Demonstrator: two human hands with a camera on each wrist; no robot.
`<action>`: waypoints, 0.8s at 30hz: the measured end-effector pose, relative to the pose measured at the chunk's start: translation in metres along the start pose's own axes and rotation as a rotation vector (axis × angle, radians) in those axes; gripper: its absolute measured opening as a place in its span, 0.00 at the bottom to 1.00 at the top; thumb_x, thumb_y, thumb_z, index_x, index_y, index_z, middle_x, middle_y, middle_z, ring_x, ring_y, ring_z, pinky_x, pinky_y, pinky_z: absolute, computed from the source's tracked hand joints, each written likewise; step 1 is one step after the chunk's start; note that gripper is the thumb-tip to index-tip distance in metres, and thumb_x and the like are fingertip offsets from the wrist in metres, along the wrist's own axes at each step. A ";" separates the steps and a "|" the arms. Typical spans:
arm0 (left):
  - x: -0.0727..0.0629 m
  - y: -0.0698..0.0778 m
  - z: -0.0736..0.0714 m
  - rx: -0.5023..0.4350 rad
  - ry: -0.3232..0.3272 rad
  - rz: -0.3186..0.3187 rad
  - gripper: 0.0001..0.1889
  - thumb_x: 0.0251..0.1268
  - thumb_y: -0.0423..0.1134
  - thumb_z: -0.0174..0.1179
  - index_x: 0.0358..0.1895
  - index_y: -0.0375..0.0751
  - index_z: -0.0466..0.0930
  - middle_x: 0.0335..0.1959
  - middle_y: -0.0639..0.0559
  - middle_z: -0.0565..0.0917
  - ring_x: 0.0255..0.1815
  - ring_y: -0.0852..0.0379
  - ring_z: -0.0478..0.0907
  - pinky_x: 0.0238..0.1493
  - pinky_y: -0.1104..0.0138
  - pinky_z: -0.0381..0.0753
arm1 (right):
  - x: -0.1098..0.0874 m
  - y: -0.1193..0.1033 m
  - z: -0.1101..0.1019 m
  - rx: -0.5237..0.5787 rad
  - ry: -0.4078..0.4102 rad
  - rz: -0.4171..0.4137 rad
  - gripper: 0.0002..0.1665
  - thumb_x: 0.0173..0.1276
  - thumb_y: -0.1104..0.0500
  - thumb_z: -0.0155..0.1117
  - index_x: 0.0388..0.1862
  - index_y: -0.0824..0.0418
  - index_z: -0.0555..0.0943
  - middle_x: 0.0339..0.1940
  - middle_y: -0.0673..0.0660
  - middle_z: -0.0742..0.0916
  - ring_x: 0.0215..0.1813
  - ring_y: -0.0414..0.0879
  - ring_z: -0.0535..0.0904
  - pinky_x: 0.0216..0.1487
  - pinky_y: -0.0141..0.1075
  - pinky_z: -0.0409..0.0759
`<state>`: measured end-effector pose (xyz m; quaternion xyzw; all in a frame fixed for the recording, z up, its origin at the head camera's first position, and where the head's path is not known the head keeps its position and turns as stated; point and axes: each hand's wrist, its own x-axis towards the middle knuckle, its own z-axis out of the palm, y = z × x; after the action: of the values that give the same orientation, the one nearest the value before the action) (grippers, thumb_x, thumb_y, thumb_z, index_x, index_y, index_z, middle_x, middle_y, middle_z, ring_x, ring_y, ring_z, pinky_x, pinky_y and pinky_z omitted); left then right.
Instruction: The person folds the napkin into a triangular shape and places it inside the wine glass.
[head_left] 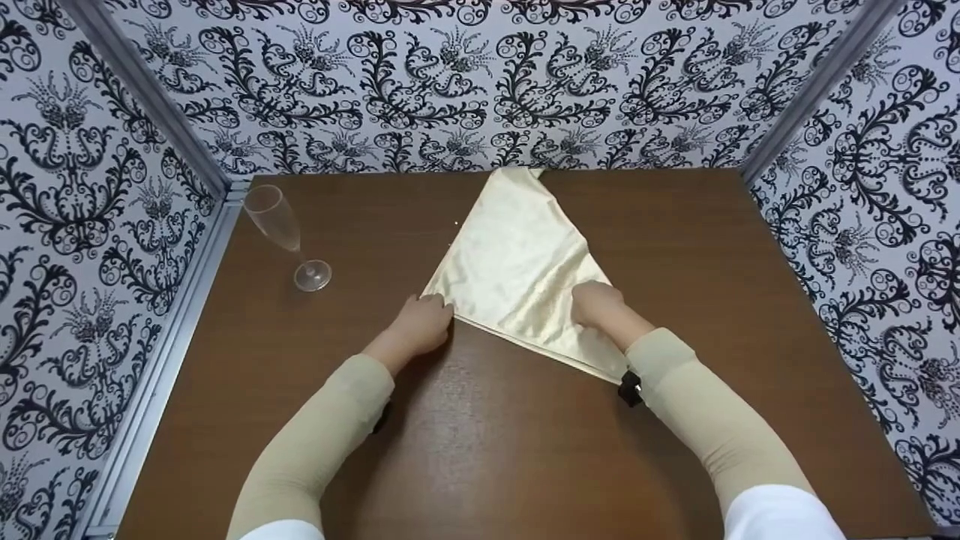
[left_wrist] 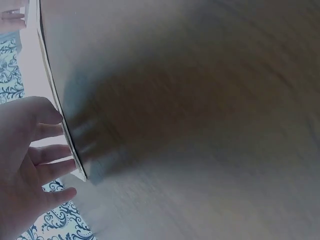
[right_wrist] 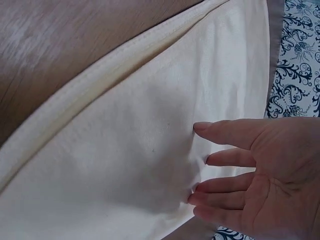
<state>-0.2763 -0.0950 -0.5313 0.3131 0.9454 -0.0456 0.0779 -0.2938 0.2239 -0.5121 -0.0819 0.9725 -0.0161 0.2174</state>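
A cream satin cloth napkin (head_left: 510, 247), folded in layers to a roughly triangular shape, lies on the brown table. My left hand (head_left: 424, 322) is at its near left corner. In the left wrist view, the thumb and index finger of the left hand (left_wrist: 30, 155) pinch the napkin's edge (left_wrist: 47, 75), while the little finger extends past the corner. My right hand (head_left: 600, 307) rests on the napkin's right part, where the cloth is wrinkled. Seen from the right wrist, its spread fingertips and thumb press on the cloth (right_wrist: 125, 150).
A clear champagne flute (head_left: 277, 225) stands on the table (head_left: 480, 450) at the back left. Walls with black-and-white scroll patterns (head_left: 450, 67) enclose the table's back and sides. A metal rail (head_left: 172, 345) runs along its left edge.
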 end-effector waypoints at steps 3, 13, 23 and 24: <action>-0.004 0.002 0.002 0.003 -0.004 -0.006 0.13 0.70 0.36 0.51 0.50 0.34 0.78 0.43 0.38 0.78 0.47 0.39 0.77 0.50 0.46 0.73 | 0.001 0.001 0.001 -0.010 0.026 -0.005 0.08 0.56 0.66 0.53 0.21 0.62 0.77 0.24 0.60 0.79 0.27 0.54 0.71 0.26 0.48 0.76; -0.018 0.007 0.004 -0.013 0.019 0.005 0.12 0.69 0.36 0.53 0.47 0.33 0.79 0.41 0.38 0.78 0.44 0.39 0.77 0.48 0.47 0.74 | 0.008 0.002 0.005 0.009 0.092 -0.062 0.09 0.55 0.69 0.59 0.18 0.61 0.77 0.22 0.60 0.81 0.25 0.52 0.70 0.36 0.48 0.77; -0.036 0.011 0.006 0.008 0.080 0.062 0.11 0.68 0.36 0.55 0.46 0.33 0.81 0.41 0.41 0.78 0.43 0.43 0.77 0.44 0.50 0.77 | 0.009 -0.004 0.009 0.046 0.211 -0.023 0.08 0.64 0.76 0.55 0.30 0.69 0.80 0.35 0.67 0.83 0.35 0.57 0.80 0.40 0.47 0.81; -0.036 0.011 0.006 0.014 0.072 0.067 0.11 0.68 0.36 0.55 0.47 0.34 0.81 0.41 0.42 0.78 0.43 0.44 0.77 0.44 0.50 0.77 | 0.009 -0.004 0.009 0.027 0.227 -0.024 0.10 0.64 0.76 0.54 0.28 0.69 0.81 0.30 0.65 0.83 0.35 0.57 0.80 0.42 0.48 0.80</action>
<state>-0.2400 -0.1082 -0.5317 0.3467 0.9362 -0.0382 0.0429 -0.2974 0.2189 -0.5242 -0.0885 0.9895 -0.0408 0.1069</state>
